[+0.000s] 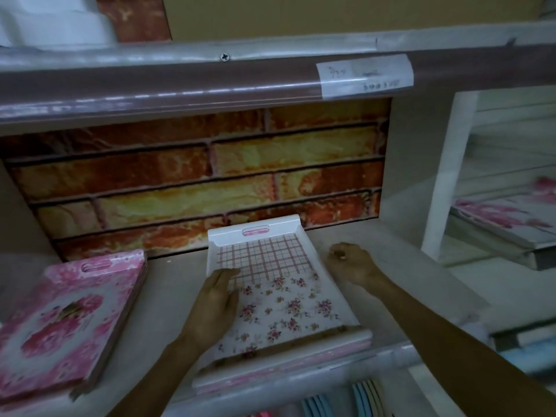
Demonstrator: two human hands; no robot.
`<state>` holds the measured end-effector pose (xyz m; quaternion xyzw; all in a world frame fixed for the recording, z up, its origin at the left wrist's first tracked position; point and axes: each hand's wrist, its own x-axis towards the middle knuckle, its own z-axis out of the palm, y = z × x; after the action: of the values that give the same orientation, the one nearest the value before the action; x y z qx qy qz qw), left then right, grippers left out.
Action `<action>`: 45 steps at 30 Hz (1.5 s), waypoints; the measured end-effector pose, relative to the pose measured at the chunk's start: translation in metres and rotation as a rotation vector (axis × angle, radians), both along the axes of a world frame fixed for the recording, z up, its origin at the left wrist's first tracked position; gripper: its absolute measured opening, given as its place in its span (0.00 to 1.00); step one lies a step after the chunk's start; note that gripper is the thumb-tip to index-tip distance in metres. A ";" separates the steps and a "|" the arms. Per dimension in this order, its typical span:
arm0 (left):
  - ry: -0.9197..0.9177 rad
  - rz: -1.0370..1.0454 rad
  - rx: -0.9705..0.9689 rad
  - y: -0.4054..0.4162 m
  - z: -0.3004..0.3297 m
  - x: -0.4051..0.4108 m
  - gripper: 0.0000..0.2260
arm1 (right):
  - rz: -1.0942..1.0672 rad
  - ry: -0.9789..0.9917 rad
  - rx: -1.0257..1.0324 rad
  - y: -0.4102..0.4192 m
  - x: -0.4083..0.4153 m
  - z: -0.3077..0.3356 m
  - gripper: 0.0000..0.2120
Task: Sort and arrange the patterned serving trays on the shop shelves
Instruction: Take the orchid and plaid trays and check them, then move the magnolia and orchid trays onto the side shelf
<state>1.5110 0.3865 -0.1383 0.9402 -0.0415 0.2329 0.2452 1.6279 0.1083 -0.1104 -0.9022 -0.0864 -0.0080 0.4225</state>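
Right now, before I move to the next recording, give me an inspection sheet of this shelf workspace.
Surface: pale shelf board, bare patches left and right of the middle stack.
Job's things: check-and-floral tray on top of a stack at the shelf's front edge; pink rose trays stacked at left.
Clutter: nothing seen.
Grippers: left hand lies flat on the top tray's left side; right hand is loosely curled beside the tray, holding nothing visible.
Cables: nothing seen.
Surroundings: brick-pattern backing; paper label on the upper shelf rail; more pink trays in the right bay; blue items below.
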 end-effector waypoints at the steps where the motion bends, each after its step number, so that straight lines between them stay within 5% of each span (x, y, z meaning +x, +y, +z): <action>1: -0.005 -0.045 -0.036 -0.006 0.006 0.002 0.17 | -0.024 -0.032 0.040 -0.007 -0.003 0.006 0.12; 14: 0.045 -0.388 -0.300 -0.148 0.050 0.011 0.10 | -0.150 -0.242 0.515 -0.134 -0.087 0.084 0.07; 33: 0.196 -0.765 -0.601 -0.508 0.051 0.005 0.12 | -0.390 -0.396 0.516 -0.460 -0.206 0.078 0.08; 45: 0.226 -0.896 -0.596 -0.657 0.049 0.045 0.11 | -0.519 -0.399 0.553 -0.593 -0.204 0.069 0.08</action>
<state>1.5562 -0.2702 -0.0897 0.7395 -0.3435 0.0051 0.5789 1.4241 -0.4848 -0.0418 -0.7277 0.0688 -0.3115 0.6072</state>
